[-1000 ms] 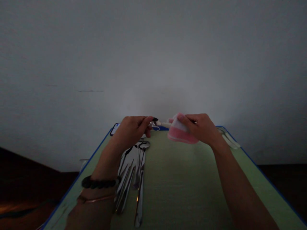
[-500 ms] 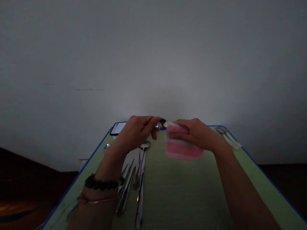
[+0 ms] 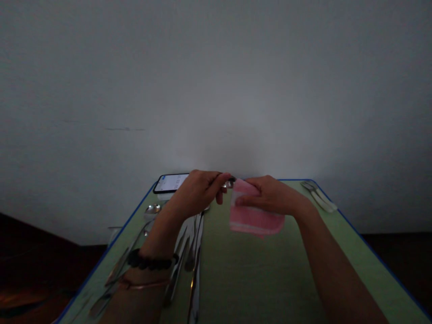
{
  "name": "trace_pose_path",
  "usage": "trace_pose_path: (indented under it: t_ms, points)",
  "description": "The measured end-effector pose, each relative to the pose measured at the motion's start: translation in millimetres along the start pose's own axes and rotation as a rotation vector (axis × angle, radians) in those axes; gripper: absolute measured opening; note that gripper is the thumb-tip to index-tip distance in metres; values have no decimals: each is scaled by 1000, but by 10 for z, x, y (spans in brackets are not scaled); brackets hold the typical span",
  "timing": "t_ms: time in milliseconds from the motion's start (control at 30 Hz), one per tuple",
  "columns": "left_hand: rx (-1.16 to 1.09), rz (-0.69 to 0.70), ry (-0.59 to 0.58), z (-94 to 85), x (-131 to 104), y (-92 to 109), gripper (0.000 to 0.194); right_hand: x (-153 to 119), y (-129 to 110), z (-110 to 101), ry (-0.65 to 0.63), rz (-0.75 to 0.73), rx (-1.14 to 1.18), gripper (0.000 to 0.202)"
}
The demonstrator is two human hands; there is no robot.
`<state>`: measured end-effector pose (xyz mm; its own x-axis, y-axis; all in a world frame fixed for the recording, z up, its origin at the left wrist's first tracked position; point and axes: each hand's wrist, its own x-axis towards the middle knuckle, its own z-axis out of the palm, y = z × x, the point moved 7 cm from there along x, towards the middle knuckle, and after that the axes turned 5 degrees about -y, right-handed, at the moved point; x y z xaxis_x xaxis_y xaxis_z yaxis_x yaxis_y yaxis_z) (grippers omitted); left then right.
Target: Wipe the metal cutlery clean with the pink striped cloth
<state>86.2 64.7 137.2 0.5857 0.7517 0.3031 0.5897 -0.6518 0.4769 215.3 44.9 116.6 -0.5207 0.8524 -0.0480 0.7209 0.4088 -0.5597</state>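
Note:
Above the far part of the green table (image 3: 249, 279), my left hand (image 3: 202, 191) pinches a shiny metal utensil (image 3: 230, 182) between thumb and fingers. Only a short piece of it shows, so its kind is unclear. A pink and white cloth (image 3: 258, 219) is gripped in my right hand (image 3: 275, 195), its thumb pressed on the front and the lower part hanging down. The cloth's upper left corner meets the utensil's right end. Beneath and beside my left forearm lie several metal utensils (image 3: 175, 274), partly hidden by it.
A phone (image 3: 172, 182) with a lit screen rests on a white object at the back left. Next to it is a spoon (image 3: 153, 209). Utensils with white handles (image 3: 324, 200) lie at the back right. A grey wall stands behind the table.
Both hands appear slightly lower, and my left hand is a little further right. The cloth has shifted slightly down and left. More of the phone and the left spoon shows.

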Motion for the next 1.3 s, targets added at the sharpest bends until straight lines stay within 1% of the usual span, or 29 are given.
trace_pose_path:
  t_ms: [100,200,300,400,533,600,700,800,933,1033,1100,1167,1300]
  points:
    - [-11,-28,-1,-12,-11,-48,41,-19,77,39,-73,41,70,43]
    - [-74,-69,-1,-26,-31,-88,42,-57,148,53,-133,98,154,40]
    - [-156,-98,2,-35,-48,-77,43,-91,140,47,-165,97,245,43]
    - [-181,-95,-1,-35,-49,15,44,-109,77,23,-146,70,278,50]
    - [-105,11,-53,5,-15,224,45,-76,-29,21,-100,4,239,46]
    - [-62,59,-61,10,-4,268,44,-39,-59,39,-86,-29,232,44]
    - [-53,46,-80,-5,-9,182,43,2,-64,78,-104,-51,233,42]
    - [-115,-47,-97,-50,-46,-19,42,-6,-53,84,-134,-59,232,42]
    - [-199,-137,-47,-161,-125,-240,42,-66,-24,65,-192,-47,301,41]
    - [-267,-189,10,-227,-176,-342,40,-111,-9,21,-197,-50,330,38]
    - [-308,-207,40,-238,-186,-368,39,-137,10,1,-197,-32,325,38]
    - [-342,-213,55,-212,-173,-361,37,-156,37,10,-212,4,337,39]
    - [-366,-165,-2,-46,-87,-262,37,-141,63,67,-221,40,360,41]
